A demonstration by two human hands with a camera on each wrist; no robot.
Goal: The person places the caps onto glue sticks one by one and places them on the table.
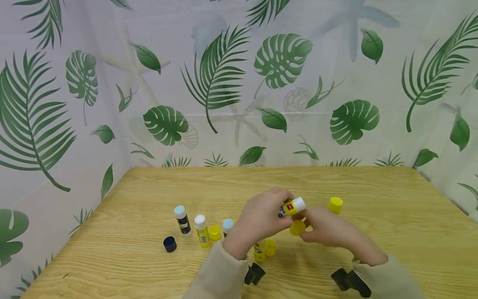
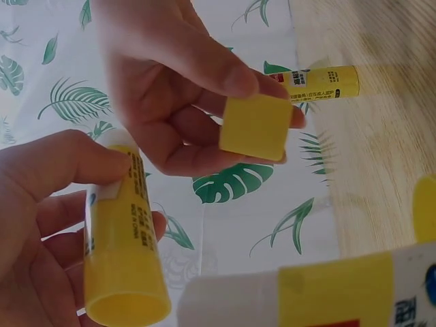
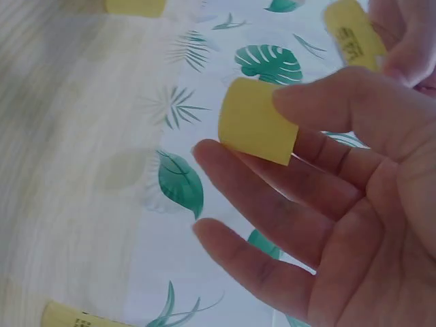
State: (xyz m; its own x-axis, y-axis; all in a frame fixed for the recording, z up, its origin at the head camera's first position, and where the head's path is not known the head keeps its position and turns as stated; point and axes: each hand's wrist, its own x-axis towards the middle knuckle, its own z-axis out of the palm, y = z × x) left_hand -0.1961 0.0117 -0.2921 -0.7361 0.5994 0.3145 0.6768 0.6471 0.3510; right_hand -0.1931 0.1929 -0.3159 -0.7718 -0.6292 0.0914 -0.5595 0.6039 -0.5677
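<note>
My left hand (image 1: 257, 218) grips a yellow glue stick (image 1: 289, 207) whose white end points right, with no cap on that end. In the left wrist view, the yellow base of this glue stick (image 2: 126, 238) faces the camera. My right hand (image 1: 330, 229) pinches a yellow cap (image 1: 297, 228) between thumb and fingers, just below the white end and apart from it. The right wrist view has the cap (image 3: 257, 122) under the thumb, with the lower fingers spread. Behind the right hand stands another glue stick (image 1: 335, 204), yellow on top and partly hidden.
To the left are a black-labelled glue stick (image 1: 183, 221), a dark cap (image 1: 169, 244), a yellow glue stick (image 1: 203, 232) and a yellow cap (image 1: 215, 232). A pale-topped stick (image 1: 228, 225) is partly behind the left forearm. Beside that wrist are a glue stick (image 1: 259, 251) and a yellow cap (image 1: 270, 248).
</note>
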